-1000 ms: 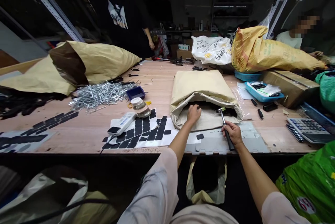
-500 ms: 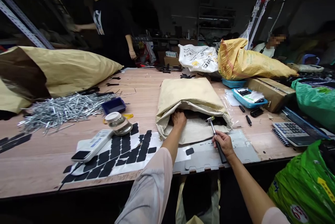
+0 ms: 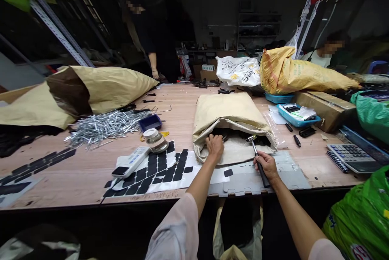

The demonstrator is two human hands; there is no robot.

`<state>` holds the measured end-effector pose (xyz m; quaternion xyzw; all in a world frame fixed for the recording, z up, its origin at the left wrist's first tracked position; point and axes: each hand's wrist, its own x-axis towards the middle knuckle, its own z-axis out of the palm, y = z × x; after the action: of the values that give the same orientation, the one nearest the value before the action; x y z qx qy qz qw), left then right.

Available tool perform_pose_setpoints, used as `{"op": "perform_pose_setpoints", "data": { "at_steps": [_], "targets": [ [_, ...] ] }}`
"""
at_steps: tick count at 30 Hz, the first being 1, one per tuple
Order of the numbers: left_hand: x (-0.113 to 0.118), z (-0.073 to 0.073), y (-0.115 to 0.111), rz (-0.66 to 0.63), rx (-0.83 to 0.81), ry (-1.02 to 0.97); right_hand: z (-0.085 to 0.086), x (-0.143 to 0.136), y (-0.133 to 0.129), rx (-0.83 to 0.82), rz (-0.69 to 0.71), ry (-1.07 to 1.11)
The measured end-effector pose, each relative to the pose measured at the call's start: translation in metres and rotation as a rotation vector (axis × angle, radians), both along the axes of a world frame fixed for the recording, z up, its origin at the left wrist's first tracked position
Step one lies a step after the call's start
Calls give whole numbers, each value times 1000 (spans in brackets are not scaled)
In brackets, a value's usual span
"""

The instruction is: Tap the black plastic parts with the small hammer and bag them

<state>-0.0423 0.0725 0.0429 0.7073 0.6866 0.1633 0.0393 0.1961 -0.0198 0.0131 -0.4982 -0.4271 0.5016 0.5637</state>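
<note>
A beige sack lies on the table, its mouth gaping towards me with dark contents inside. My left hand is at the left part of that mouth, fingers curled. A small dark piece shows beside its fingertips, too unclear to name. In my right hand is a small hammer, gripped by its black handle. The hammer's head points away from me, in front of the right part of the opening.
Left of the sack are a jar, a blue tray, a heap of metal rods and black adhesive pads. A calculator and blue basket are at the right. A person stands across the table.
My left hand has drawn back from inside the sack to its mouth, and a dark piece now shows at its fingers. My right hand still holds the hammer. The view has shifted left.
</note>
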Motion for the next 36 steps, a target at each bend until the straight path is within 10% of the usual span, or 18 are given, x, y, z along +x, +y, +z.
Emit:
{"op": "perform_pose_setpoints", "data": {
  "at_steps": [7, 36],
  "targets": [
    [28, -17, -49, -340, -111, -188, 4, 2, -2, 24, -8, -55],
    [44, -28, -45, -174, -133, -391, 11, -12, -63, 60, 57, -366]
  ]
}}
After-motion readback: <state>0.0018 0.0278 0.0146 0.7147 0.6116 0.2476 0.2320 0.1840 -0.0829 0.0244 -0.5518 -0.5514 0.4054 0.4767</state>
